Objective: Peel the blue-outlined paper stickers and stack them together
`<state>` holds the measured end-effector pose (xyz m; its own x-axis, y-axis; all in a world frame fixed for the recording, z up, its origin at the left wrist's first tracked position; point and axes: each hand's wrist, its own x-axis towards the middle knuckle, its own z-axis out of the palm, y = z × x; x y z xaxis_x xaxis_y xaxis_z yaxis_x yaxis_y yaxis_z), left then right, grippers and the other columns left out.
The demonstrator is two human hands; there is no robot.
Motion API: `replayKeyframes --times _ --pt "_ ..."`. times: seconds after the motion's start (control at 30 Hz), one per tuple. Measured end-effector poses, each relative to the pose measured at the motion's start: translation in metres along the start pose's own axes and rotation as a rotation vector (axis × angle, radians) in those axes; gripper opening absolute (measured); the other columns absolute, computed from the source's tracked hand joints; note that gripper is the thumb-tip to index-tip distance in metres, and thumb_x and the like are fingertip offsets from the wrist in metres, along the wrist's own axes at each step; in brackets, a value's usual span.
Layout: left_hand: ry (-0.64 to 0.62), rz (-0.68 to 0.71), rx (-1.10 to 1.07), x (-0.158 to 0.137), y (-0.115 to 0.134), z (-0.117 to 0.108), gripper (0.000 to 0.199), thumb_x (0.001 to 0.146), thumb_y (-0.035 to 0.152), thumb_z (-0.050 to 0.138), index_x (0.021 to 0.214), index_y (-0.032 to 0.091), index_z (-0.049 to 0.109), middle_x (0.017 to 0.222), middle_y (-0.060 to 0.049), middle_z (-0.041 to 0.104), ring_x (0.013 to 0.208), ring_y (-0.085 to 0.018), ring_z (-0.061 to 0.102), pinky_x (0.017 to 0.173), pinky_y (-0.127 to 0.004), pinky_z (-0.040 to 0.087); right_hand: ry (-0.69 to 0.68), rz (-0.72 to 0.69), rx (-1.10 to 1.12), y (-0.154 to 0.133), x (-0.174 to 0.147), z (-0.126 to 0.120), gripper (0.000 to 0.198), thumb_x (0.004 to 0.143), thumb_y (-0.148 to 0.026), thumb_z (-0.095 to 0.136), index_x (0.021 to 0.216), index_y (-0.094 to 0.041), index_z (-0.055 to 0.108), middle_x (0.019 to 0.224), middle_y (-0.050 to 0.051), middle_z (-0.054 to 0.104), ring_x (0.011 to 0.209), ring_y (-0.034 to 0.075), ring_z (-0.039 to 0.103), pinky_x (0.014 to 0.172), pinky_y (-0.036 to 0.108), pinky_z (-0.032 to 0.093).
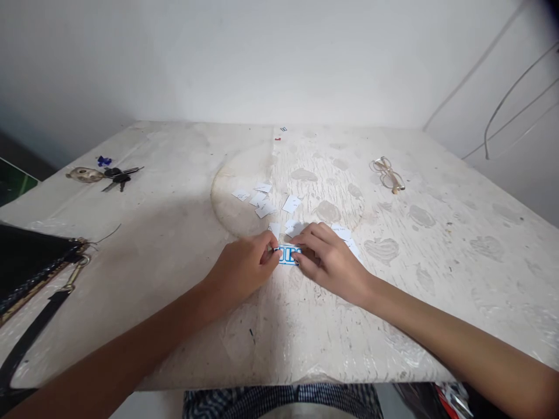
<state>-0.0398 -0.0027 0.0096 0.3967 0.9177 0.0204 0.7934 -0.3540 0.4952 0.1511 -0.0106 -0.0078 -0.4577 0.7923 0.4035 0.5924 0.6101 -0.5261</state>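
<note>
A small white card with blue printed shapes (287,255) is held level between both hands, close above or on the table. My left hand (247,260) is closed, its thumb and forefinger pinching the card's left end. On the other side my right hand (329,256) grips the right end, the thumb over the blue print and the fingers partly hiding it. Just beyond the hands lie several white paper slips (292,203), some overlapping, with small writing too faint to read. A few slips are partly covered by the right hand.
Keys (117,176) with a fob lie at the far left beside a blue scrap (104,160). Eyeglasses (388,174) rest at the right. A black pouch with a strap (39,265) sits on the left edge. Plastic film covers the table (174,203), and a white wall (279,64) stands behind.
</note>
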Motion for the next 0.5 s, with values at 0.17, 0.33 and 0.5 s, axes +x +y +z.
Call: replayKeyframes --times 0.17,0.33,0.5 --pt "0.056 -0.002 0.004 0.001 0.000 0.000 0.015 0.086 0.034 0.040 0.088 0.021 0.047 0.053 0.007 0.047 0.047 -0.012 0.046 0.046 -0.023 0.032 0.071 0.090 -0.129 0.010 0.005 -0.005 0.025 0.085 -0.016 0.047 0.108 -0.016 0.056 0.102 0.008 0.059 0.092 0.023 0.047 0.082 0.038 0.040" --pt "0.277 0.088 0.124 0.013 -0.007 0.003 0.017 0.086 0.031 0.042 0.094 0.018 0.051 0.091 -0.004 0.058 0.083 -0.019 0.055 0.064 -0.029 0.043 0.033 0.117 -0.129 0.017 0.012 -0.003 0.031 0.083 -0.013 0.047 0.113 -0.016 0.055 0.107 0.007 0.060 0.096 0.024 0.047 0.085 0.039 0.038" --pt "0.276 0.162 0.146 0.024 -0.014 0.007 0.023 0.083 0.028 0.049 0.103 0.017 0.053 0.101 -0.005 0.057 0.096 -0.022 0.050 0.082 -0.037 0.042 0.051 0.110 -0.115 0.014 0.016 0.002 0.029 0.083 -0.015 0.048 0.111 -0.015 0.054 0.101 0.008 0.061 0.092 0.023 0.049 0.084 0.039 0.037"
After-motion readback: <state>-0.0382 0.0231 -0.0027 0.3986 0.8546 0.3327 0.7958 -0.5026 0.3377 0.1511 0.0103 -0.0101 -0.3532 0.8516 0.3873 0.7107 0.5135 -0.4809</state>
